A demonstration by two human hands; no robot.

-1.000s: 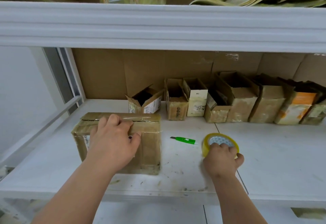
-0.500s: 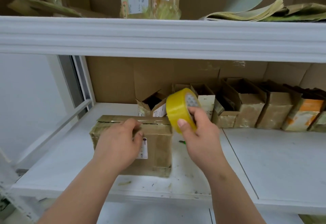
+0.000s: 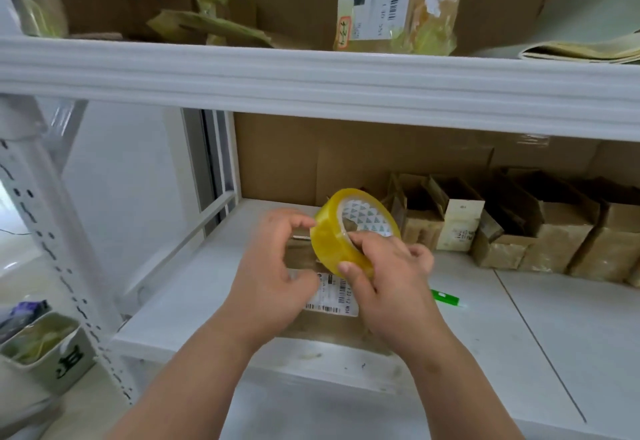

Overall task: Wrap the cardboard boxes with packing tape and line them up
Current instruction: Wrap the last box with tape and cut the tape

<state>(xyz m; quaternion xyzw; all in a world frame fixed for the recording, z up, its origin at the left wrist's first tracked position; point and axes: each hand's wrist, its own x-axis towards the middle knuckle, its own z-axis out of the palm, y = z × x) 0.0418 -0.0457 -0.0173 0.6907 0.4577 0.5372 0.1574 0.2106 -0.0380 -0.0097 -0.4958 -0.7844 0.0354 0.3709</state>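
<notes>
Right hand: the right hand grips the roll of yellow packing tape held up on edge; thumb pressed on the outer band, index finger hooked in the core.
Left hand: the left hand sits just left of the roll, fingers curled, tips touching the roll's edge; whether they pinch the tape end cannot be told.
Cardboard box: the cardboard box lies on the shelf beneath both hands, mostly hidden, white barcode label facing up.
Green cutter: the green cutter lies on the shelf just right of the right hand.
Row of boxes: the open small boxes stand side by side along the shelf's back.
</notes>
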